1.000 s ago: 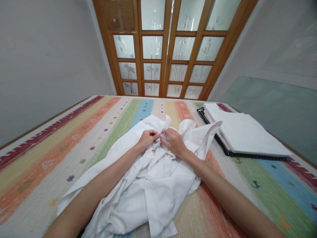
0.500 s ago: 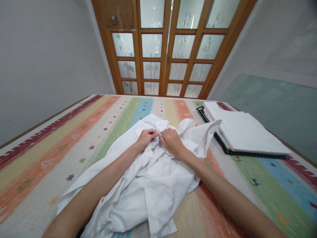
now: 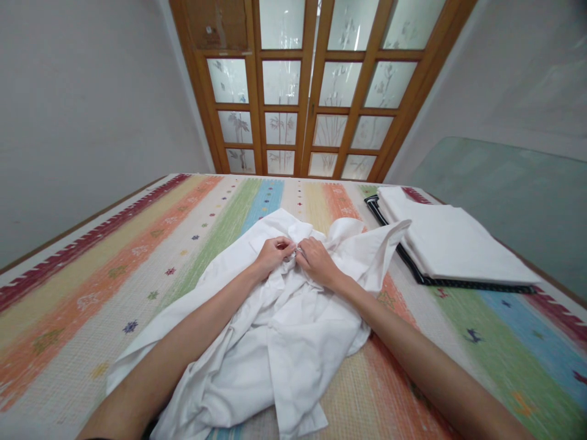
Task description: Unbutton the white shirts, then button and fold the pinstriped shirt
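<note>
A crumpled white shirt lies spread in front of me, its folds bunched toward the middle. My left hand is closed, pinching a bit of the shirt's fabric between thumb and fingers. Close beside it, my right hand is closed on the same gathered spot, with the fingertips of both hands almost touching. Whether a button sits between the fingers is too small to make out. One pointed flap of the shirt sticks up to the right of my right hand.
A striped, patterned cloth covers the table. At the right lies a folded white cloth on top of a folded black striped cloth. Behind the table stands a wooden door with glass panes. A pale green panel leans at the right wall.
My fingers have shifted very slightly at the pinched spot. The shirt and the folded cloths lie as before.
</note>
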Available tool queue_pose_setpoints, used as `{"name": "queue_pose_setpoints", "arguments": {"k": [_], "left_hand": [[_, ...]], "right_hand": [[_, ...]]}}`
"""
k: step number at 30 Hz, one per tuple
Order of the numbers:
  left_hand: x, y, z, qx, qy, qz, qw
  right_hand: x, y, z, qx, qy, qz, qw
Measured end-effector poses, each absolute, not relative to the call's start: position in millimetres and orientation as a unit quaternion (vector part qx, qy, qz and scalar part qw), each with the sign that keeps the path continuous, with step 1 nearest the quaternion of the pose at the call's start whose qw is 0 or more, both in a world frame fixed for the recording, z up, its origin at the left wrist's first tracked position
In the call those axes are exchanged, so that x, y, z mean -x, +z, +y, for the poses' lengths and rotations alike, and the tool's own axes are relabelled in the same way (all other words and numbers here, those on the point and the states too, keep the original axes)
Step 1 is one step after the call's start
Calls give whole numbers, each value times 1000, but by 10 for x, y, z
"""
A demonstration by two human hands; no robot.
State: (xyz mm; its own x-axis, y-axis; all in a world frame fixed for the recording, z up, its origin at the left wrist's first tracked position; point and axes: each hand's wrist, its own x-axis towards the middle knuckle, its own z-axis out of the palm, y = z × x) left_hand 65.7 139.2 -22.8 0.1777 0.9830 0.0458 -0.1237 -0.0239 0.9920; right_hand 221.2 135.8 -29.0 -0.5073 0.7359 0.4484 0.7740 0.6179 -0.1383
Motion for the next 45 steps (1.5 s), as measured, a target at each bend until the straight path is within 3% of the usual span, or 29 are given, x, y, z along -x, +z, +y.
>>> {"name": "queue_pose_setpoints", "arguments": {"k": [45], "left_hand": [[-705, -213, 1385, -529, 470, 455, 541]], "right_hand": [[-2193, -343, 1354, 419, 126, -828, 349]]}}
